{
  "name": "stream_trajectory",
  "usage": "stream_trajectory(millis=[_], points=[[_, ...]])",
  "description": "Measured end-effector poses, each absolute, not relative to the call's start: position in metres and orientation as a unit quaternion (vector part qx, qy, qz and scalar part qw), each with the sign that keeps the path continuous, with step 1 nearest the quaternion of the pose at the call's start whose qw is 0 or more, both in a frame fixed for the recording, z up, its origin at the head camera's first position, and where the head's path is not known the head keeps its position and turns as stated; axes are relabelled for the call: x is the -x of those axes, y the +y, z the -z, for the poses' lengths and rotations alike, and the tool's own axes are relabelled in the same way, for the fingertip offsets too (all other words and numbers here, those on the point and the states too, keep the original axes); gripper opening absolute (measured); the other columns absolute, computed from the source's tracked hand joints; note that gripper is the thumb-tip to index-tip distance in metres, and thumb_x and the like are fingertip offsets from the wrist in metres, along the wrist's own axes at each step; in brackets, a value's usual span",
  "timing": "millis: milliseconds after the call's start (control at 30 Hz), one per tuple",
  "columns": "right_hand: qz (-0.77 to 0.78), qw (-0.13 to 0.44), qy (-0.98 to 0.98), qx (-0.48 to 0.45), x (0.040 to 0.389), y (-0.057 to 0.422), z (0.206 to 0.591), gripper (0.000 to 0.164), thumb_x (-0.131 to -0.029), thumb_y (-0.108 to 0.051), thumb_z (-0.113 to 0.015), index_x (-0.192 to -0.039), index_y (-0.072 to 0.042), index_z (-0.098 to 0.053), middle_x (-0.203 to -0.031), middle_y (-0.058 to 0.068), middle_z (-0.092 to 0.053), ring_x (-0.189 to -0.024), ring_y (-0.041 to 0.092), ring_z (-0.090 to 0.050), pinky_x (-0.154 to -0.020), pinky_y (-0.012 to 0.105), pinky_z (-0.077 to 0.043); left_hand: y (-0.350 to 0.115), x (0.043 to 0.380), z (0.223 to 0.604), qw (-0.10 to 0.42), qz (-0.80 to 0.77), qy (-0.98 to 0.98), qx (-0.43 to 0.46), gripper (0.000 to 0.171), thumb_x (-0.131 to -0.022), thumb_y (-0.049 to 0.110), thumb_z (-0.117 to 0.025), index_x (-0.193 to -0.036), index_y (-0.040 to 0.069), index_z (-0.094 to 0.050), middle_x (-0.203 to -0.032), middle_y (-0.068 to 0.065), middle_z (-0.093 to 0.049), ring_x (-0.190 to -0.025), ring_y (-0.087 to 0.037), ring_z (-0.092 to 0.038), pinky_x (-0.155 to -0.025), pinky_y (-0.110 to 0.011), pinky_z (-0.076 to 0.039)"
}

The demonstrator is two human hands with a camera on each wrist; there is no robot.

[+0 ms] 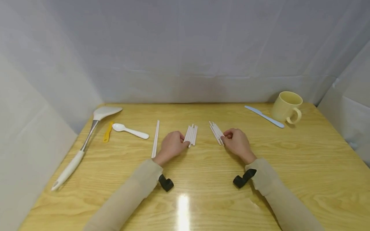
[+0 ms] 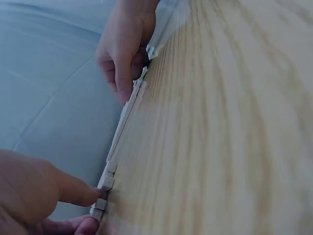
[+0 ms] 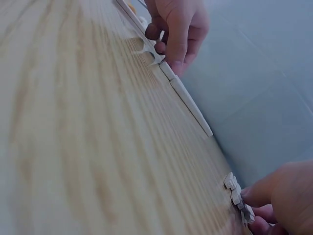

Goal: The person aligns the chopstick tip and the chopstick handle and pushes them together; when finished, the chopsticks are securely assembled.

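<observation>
Left hand [image 1: 173, 143] pinches the left stick bundle [image 1: 191, 134], frame centre, at its edge; right hand [image 1: 238, 142] pinches the right stick bundle [image 1: 215, 131], right of centre. Both grips presumably keep loose sticks gathered.

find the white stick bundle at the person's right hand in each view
Head: just right of centre, the white stick bundle, slanting.
Left wrist: left of centre, the white stick bundle, below the far hand.
Right wrist: lower right, the white stick bundle, seen end-on.
Shared landmark: the right hand, touching it.
</observation>
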State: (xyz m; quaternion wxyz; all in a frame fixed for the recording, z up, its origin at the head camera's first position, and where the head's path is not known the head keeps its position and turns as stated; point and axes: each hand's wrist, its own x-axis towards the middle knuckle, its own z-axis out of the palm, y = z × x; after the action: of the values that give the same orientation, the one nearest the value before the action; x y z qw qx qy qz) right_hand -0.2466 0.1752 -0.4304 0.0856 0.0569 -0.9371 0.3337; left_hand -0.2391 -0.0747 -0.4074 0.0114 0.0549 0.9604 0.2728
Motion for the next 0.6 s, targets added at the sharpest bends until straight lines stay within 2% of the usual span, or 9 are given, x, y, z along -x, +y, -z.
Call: stream_trajectory(millis=[333,500,600], points=[[-0.339,0.082,-0.936,-0.047,0.2426,0.1707,0.4332,0.024,-0.088,-0.017,-0.065,-0.102,0.002,-0.066,-0.089,0.016,-0.069,-0.081,0.029,-0.065,-0.074,0.043,-0.05,-0.0738,0.2368,0.414,-0.001,-0.336,0.942,-0.02,0.023,-0.081,0.021,-0.072,-0.097,0.004,-0.072,-0.088,-0.006,-0.071,-0.083,-0.022,-0.066,-0.073,-0.035,-0.052],[-0.347,0.08,-0.934,-0.033,0.2439,0.1703,0.4319,0.034,-0.088,-0.015,-0.063,-0.116,0.004,-0.058,-0.091,0.017,-0.07,-0.082,0.031,-0.066,-0.077,0.045,-0.05,-0.0707,0.2357,0.4138,-0.004,-0.335,0.942,-0.021,0.03,-0.081,0.02,-0.071,-0.105,0.001,-0.071,-0.09,-0.007,-0.073,-0.086,-0.022,-0.067,-0.075,-0.036,-0.053],[-0.349,0.079,-0.933,-0.024,0.2449,0.1704,0.4311,0.041,-0.089,-0.015,-0.062,-0.124,0.005,-0.052,-0.091,0.017,-0.07,-0.081,0.03,-0.066,-0.076,0.044,-0.05,-0.0682,0.2354,0.4135,-0.009,-0.333,0.942,-0.023,0.029,-0.081,0.02,-0.071,-0.105,0.002,-0.072,-0.089,-0.006,-0.073,-0.084,-0.021,-0.067,-0.074,-0.035,-0.053]])
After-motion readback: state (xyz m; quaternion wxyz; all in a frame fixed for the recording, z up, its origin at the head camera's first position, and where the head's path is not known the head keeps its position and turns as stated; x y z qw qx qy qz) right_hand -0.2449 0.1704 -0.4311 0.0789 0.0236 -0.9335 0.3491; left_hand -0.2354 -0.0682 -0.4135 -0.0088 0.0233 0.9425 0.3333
